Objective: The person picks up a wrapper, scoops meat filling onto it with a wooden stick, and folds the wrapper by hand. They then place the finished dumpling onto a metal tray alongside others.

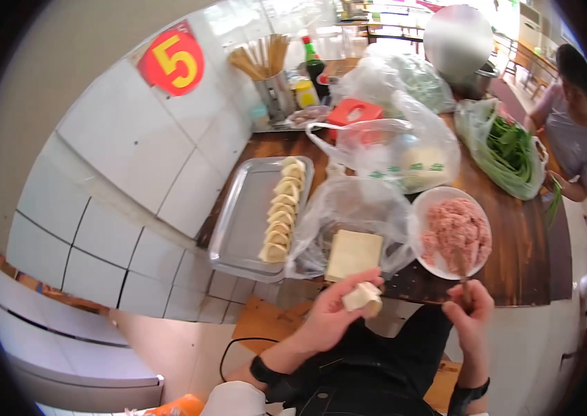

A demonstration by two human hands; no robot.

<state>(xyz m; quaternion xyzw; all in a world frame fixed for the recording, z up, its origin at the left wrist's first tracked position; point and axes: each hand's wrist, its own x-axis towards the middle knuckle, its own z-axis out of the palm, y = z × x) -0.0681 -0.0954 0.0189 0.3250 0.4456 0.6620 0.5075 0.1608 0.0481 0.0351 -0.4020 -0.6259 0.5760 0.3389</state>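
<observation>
My left hand (pixel 338 308) holds a small folded piece of dough (pixel 362 297) between thumb and fingers, just in front of the table edge. A stack of square wrappers (pixel 354 255) lies behind it on an open plastic bag. My right hand (pixel 470 308) grips a thin stick-like utensil (pixel 465 281), whose far end reaches into pink minced meat (pixel 457 232) on a white plate (pixel 418 237). To the left, a metal tray (pixel 243 208) bears a row of several folded dumplings (pixel 280 220) along its right side.
Filled plastic bags (pixel 418 149), a red box (pixel 354 113) and a bag of green vegetables (pixel 512 149) stand on the wooden table (pixel 526 256). Chopsticks in a metal holder (pixel 274 93) and a dark bottle (pixel 315 69) are at the back. Another person (pixel 574 125) handles greens at the right.
</observation>
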